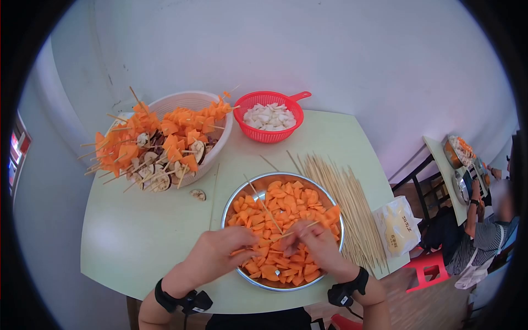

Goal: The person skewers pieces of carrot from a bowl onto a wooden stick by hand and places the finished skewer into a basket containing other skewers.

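Observation:
A steel bowl heaped with cut carrot pieces stands in front of me. My left hand is over the bowl's left side, fingers bent; orange shows in the gap between thumb and fingers. Pinched in my right hand, above the carrots, is a thin wooden skewer that slants down to the left. Its lower end is hard to make out. Another skewer leans across the bowl's upper left rim onto the carrots.
Loose skewers lie right of the bowl beside a tissue pack. A white basket holds filled carrot and eggplant skewers. A red strainer contains white pieces. One eggplant slice lies on the table. At right, a person sits working.

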`<move>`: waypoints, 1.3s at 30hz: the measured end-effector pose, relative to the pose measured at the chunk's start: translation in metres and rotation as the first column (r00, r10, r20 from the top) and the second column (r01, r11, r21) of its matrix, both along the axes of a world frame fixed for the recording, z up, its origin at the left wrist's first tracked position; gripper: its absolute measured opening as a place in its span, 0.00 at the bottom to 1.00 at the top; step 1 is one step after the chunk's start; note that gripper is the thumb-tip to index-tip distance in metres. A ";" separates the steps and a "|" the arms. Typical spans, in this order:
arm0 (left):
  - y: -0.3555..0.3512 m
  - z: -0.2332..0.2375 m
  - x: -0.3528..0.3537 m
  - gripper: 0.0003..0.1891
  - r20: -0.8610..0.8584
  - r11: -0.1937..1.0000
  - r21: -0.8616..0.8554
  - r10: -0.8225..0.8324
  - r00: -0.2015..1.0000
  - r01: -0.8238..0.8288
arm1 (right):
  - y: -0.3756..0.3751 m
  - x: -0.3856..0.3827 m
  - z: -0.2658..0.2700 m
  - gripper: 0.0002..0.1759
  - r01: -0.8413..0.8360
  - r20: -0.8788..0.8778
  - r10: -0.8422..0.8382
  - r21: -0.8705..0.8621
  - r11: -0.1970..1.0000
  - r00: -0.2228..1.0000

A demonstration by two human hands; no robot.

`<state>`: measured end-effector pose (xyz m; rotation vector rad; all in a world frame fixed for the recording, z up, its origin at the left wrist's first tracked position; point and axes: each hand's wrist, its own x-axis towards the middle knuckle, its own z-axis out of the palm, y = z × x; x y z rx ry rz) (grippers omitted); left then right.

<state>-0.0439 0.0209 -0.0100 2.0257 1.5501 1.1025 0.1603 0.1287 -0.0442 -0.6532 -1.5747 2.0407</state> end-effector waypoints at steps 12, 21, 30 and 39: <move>0.005 0.000 -0.015 0.15 0.222 0.983 0.055 0.160 0.962 -0.177 | 0.021 0.010 0.025 0.12 0.277 -0.197 -0.245 0.155 0.948 0.949; 0.005 -0.002 -0.015 0.13 0.220 0.990 -0.015 0.141 0.965 -0.141 | 0.027 0.018 0.019 0.04 0.253 -0.179 -0.235 0.087 0.964 0.955; 0.005 -0.006 0.005 0.13 0.115 0.996 0.042 0.069 0.991 -0.075 | 0.000 0.002 0.007 0.05 0.109 -0.052 -0.105 0.068 0.992 0.993; 0.006 -0.012 0.007 0.14 0.196 0.997 0.030 0.060 0.979 -0.067 | -0.005 -0.002 0.007 0.07 0.057 -0.075 -0.055 0.023 0.998 0.996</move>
